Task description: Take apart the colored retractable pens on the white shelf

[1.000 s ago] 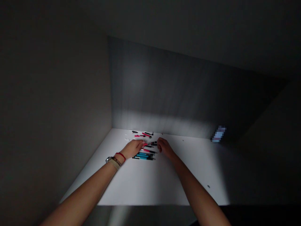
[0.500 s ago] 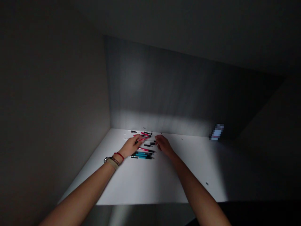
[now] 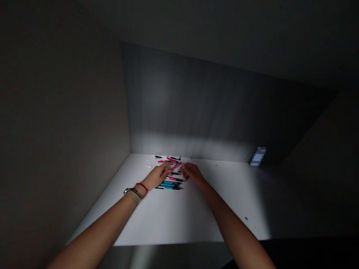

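My left hand (image 3: pixel 157 176) has its thumb and fingers closed on a red pen barrel (image 3: pixel 176 166), which slants up to the right toward a dark end. Just to the right, my right hand (image 3: pixel 192 173) is curled with its fingertips together close to that end; whatever sits in them is too small to make out. Below the hands lie a red and black pen (image 3: pixel 175 179) and several teal and black pens (image 3: pixel 170 187), side by side. Behind the hands are loose red and black pen parts (image 3: pixel 174 158) and a black piece (image 3: pixel 158 157).
Small white bits (image 3: pixel 149 166) lie left of the pens on the white table (image 3: pixel 162 220). A grey panel (image 3: pixel 190 104) rises behind it, with a wall (image 3: pixel 92 112) at the left. A blurred-out bright object (image 3: pixel 257 157) stands at the back right. A dark spot (image 3: pixel 246 218) marks the right front.
The red barrel in my left hand has tilted more steeply and sits a little further right. My right hand has moved slightly left and down, closer to it.
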A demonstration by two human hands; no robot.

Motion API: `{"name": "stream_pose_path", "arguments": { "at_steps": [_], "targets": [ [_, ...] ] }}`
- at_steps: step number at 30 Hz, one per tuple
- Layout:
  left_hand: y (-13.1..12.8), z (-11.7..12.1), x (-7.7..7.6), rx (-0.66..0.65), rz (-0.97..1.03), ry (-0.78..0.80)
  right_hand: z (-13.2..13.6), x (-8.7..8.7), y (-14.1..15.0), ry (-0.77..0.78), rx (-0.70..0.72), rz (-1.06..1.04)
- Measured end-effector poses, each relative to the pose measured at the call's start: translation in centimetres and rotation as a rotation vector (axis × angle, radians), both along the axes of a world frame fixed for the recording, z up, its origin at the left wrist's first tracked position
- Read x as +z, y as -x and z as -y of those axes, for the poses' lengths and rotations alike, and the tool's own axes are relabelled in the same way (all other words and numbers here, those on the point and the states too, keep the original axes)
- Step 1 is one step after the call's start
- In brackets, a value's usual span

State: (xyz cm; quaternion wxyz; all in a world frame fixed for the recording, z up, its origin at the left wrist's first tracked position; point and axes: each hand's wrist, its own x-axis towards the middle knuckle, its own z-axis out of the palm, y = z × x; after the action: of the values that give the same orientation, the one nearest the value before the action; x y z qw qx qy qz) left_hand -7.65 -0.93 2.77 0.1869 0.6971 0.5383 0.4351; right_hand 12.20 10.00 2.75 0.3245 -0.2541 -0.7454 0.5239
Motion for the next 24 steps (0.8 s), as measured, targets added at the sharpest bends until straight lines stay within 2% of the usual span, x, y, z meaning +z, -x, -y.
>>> {"name": "stream_pose_path", "arguments": {
  "at_steps": [5,10,12,15,19,24],
  "targets": [
    [0.3,-0.3,0.1,0.093,0.282,-0.046,-0.2,-0.2,0.0,0.017,-0.001,-0.009],
    [0.2,-0.6,0.1,0.093,0.403,-0.006,0.1,-0.5,0.0,0.003,0.027,0.105],
    [-0.2,-0.6,0.0,0.062,0.351,-0.020,0.4,-0.4,0.1,0.018,0.064,0.143],
    [-0.8,-0.2,0.0,0.032,0.147,-0.045,1.0,-0.1,0.2,0.046,0.119,0.160],
    [-1.2,0.3,0.3,0.035,-0.107,-0.046,1.5,0.3,0.2,0.004,0.152,0.115],
    [-1.2,0.6,0.7,0.079,-0.254,-0.074,1.4,0.5,0.1,-0.094,0.091,0.074]
  ]
}}
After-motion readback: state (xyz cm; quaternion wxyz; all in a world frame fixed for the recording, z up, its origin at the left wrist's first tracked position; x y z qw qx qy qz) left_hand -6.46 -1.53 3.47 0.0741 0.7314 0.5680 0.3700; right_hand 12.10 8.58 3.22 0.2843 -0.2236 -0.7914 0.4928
